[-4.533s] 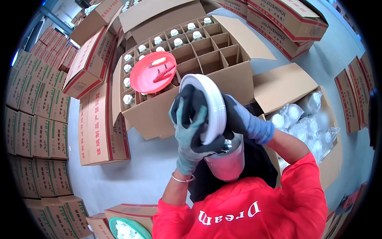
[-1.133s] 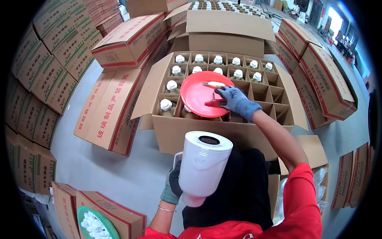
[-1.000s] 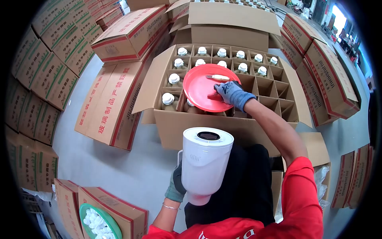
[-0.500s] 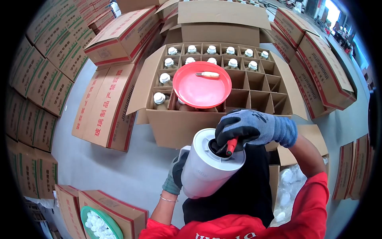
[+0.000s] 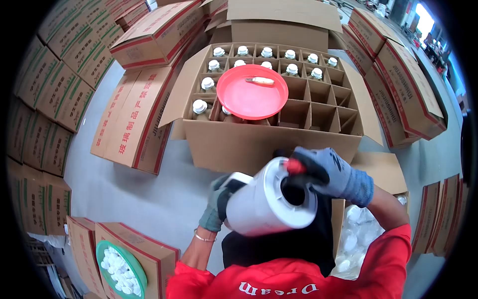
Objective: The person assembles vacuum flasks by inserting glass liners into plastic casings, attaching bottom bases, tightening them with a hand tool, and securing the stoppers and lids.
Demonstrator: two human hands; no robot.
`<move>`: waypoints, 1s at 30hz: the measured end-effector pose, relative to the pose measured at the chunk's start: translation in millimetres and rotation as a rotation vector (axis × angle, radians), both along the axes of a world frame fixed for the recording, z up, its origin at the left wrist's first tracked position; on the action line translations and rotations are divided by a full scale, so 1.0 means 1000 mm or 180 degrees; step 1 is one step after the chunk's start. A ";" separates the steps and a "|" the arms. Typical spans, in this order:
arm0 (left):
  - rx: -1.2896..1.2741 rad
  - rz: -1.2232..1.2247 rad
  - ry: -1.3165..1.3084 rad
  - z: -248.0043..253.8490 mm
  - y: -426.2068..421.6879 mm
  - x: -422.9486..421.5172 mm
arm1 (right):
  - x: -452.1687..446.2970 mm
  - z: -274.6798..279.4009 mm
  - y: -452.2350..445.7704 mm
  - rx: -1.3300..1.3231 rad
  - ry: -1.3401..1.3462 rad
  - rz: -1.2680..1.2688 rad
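Note:
A white jug-like container [image 5: 259, 204] lies tilted above my lap, its round end with a dark opening facing up and right. The gloved left hand [image 5: 217, 202] is closed around its handle. At the opening, my right hand [image 5: 326, 172], in a blue and black glove, grips a small red tool [image 5: 295, 166], blurred by motion. Beyond them, a red plate [image 5: 251, 102] bearing a knife [image 5: 261, 80] rests on a divided carton [image 5: 269, 144]. White-capped bottles [image 5: 199, 106] stand in many of the carton's compartments.
A green basin [image 5: 138, 271] of white caps sits on a box at the lower left. Bagged clear items [image 5: 352, 239] fill an open box at the right. Closed cartons [image 5: 132, 117] lie at the left, with stacked boxes [image 5: 67, 94] behind; more cartons [image 5: 403, 89] stand at the right.
My right hand has taken the red tool from the plate and brought it to the container's opening. The container has tipped further to the right, with my left hand still on its handle.

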State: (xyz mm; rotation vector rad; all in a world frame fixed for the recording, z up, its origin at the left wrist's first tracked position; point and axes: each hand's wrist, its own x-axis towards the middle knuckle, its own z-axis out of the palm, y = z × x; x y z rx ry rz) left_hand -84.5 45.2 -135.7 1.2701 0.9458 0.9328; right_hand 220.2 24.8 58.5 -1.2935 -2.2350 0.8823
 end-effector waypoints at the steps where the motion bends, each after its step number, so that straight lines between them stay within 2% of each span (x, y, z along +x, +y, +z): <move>1: 0.0255 0.0577 0.0093 -0.011 0.002 -0.005 | 0.001 -0.008 0.000 -0.0132 0.0018 -0.0517; 2: 0.0257 0.0652 -0.0002 0.061 0.000 0.010 | 0.004 -0.028 0.001 0.0786 0.0436 -0.0843; 5: 0.2628 0.0649 0.0493 0.100 0.012 0.021 | 0.010 -0.045 0.027 -0.0772 0.0664 -0.1488; 6: 0.3209 0.0570 0.1176 0.121 0.010 0.024 | 0.010 -0.065 0.034 -0.1667 0.1514 -0.1743; 7: 0.3625 0.0498 0.1608 0.131 0.010 0.028 | 0.020 -0.075 0.034 -0.3071 0.2362 -0.1789; 8: 0.3684 0.0522 0.1629 0.132 0.014 0.026 | 0.007 -0.078 0.038 -0.1476 0.2041 -0.0980; 9: 0.3750 0.0558 0.1647 0.132 0.020 0.023 | 0.006 -0.073 0.038 -0.2175 0.2444 -0.1343; 10: 0.3202 0.0710 0.1106 0.119 0.028 0.017 | 0.004 -0.067 0.037 -0.2814 0.2873 -0.1822; 11: 0.2641 0.0830 0.0583 0.104 0.033 0.010 | 0.005 -0.051 0.036 -0.2406 0.2721 -0.1600; 12: 0.1827 0.1009 0.0590 0.099 0.029 0.004 | 0.006 -0.036 0.035 -0.1987 0.2570 -0.1414; 13: 0.1537 0.1009 0.1204 0.096 0.027 -0.003 | 0.000 -0.029 0.034 -0.1612 0.2661 -0.1573; 15: 0.1881 0.0549 0.1550 0.051 0.027 -0.023 | 0.007 -0.029 0.037 -0.0235 0.2223 -0.0672; 17: 0.0383 0.0050 0.0143 0.034 0.020 -0.024 | 0.008 0.011 0.036 0.0437 0.1512 0.0422; 19: -0.0847 -0.0073 -0.1044 0.036 0.004 -0.009 | 0.004 0.021 0.041 0.1354 0.0312 0.1148; 21: -0.1713 -0.0345 -0.1591 0.021 -0.004 -0.003 | -0.006 0.033 0.031 0.1594 -0.0112 0.1456; 23: -0.2174 -0.0621 -0.1826 0.015 -0.012 0.001 | -0.012 0.035 0.024 0.1569 -0.0036 0.1651; 30: -0.2678 -0.1147 -0.1863 0.014 -0.027 0.005 | -0.014 0.039 0.005 0.1201 0.0120 0.1895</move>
